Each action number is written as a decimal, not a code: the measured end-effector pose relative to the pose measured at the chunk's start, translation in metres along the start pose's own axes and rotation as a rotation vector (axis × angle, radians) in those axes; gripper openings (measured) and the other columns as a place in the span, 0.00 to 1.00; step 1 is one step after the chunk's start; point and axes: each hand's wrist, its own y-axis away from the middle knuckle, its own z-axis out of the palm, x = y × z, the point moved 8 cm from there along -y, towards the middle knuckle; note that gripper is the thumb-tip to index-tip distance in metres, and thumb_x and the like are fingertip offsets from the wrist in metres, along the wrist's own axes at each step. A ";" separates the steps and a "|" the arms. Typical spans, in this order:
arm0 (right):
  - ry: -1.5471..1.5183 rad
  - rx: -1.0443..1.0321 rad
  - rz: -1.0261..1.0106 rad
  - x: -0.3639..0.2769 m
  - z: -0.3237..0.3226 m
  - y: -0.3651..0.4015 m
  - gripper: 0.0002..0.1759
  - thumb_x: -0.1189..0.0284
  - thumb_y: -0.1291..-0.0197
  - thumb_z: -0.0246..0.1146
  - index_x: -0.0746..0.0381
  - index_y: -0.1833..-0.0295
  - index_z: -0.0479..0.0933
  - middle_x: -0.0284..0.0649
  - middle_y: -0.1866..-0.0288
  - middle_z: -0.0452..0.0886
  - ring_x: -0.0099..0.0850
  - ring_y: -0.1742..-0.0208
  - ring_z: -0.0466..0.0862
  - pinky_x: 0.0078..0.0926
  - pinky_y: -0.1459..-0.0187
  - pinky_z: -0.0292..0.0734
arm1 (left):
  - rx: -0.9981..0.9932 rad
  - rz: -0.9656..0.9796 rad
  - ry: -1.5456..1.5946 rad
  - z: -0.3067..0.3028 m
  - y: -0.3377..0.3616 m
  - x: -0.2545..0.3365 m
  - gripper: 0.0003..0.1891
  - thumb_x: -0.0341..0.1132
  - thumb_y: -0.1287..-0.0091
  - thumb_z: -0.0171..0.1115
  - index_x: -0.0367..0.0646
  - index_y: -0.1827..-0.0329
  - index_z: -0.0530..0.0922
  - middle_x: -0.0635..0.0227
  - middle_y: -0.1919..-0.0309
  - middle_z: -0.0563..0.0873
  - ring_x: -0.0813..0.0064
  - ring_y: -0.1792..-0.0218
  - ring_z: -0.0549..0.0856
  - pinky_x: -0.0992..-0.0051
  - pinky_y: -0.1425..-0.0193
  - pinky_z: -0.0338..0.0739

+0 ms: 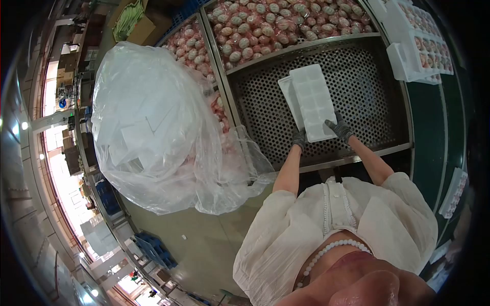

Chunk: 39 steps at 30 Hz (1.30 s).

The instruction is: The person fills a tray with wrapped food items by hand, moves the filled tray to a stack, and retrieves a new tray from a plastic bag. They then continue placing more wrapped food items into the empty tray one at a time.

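Note:
Two white plastic trays are over the perforated metal bin (357,66). The upper compartment tray (312,97) shows rows of shallow square cells and overlaps the other white tray (290,97), which sticks out on its left side. My right hand (339,127), in a grey glove, grips the upper tray's lower right edge, thumb across its face. Also gloved in grey, my left hand (299,138) is closed at the trays' lower left edge. Its fingertips are partly hidden.
Red-and-white wrapped egg-shaped items (275,25) fill the bin compartments beyond and to the left. A large clear plastic bag (148,117) with white contents bulges at left. Stacked filled white trays (418,46) stand on the right beside a green surface (429,132). Blue pallets (153,250) lie lower left.

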 end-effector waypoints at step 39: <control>0.914 0.159 -0.107 -0.205 -0.070 -0.383 0.31 0.60 0.46 0.45 0.58 0.38 0.47 0.43 0.36 0.47 0.38 0.36 0.48 0.33 0.39 0.48 | 0.287 -0.059 -0.606 0.013 -0.051 0.042 0.25 0.48 0.40 0.36 0.34 0.48 0.61 0.54 0.52 0.68 0.62 0.51 0.68 0.69 0.50 0.64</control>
